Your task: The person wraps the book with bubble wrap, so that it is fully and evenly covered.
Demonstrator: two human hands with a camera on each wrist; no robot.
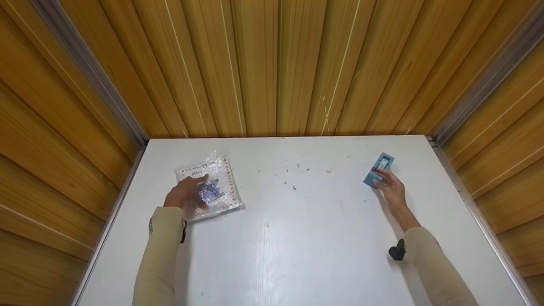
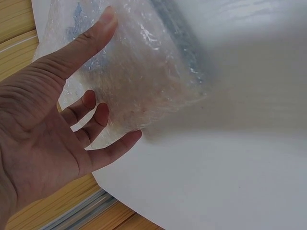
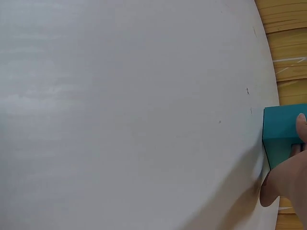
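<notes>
A bubble-wrapped flat package (image 1: pixel 221 187) with a blue print lies at the left of the white table. Over its left part is my left hand (image 1: pixel 185 193), thumb and fingers spread; in the left wrist view the hand (image 2: pixel 62 110) has its fingers apart at the edge of the wrap (image 2: pixel 144 86). Toward the table's right side, my right hand (image 1: pixel 392 190) holds the lower end of a small teal box (image 1: pixel 383 158) with a pale item in its recess. The right wrist view shows the teal box (image 3: pixel 282 122) between thumb and fingers of the hand (image 3: pixel 290 179).
Small dark marks and specks (image 1: pixel 294 188) dot the white table (image 1: pixel 272 246) near its middle. Wood-patterned panels (image 1: pixel 276 68) rise behind and on both sides, with grey metal strips at the corners and along the table's side edges.
</notes>
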